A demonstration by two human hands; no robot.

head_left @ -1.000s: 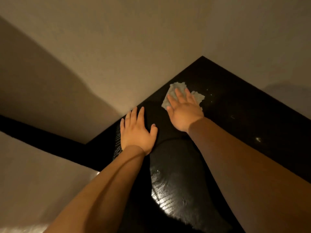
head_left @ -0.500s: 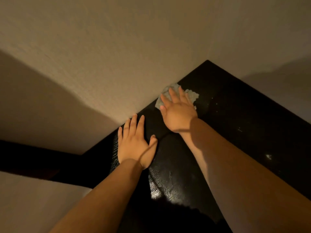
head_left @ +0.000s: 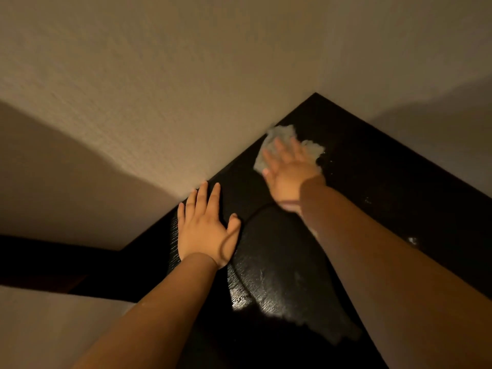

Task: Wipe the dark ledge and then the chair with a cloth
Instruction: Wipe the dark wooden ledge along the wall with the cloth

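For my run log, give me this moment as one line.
phase: wiping dark ledge | right hand: flat on cloth by wall | left hand: flat on ledge | chair: not in view

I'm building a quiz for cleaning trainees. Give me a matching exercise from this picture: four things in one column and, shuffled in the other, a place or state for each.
Column one:
1. left hand
2. right hand
3. cloth
4. dark ledge

Column two:
A. pale and crumpled, partly covered by fingers
B. lying flat on the bare surface, fingers spread
C. fingers straight, pressing down on fabric
D. glossy, with a bright patch of glare

Pairs: 1-B; 2-C; 3-A; 4-D.
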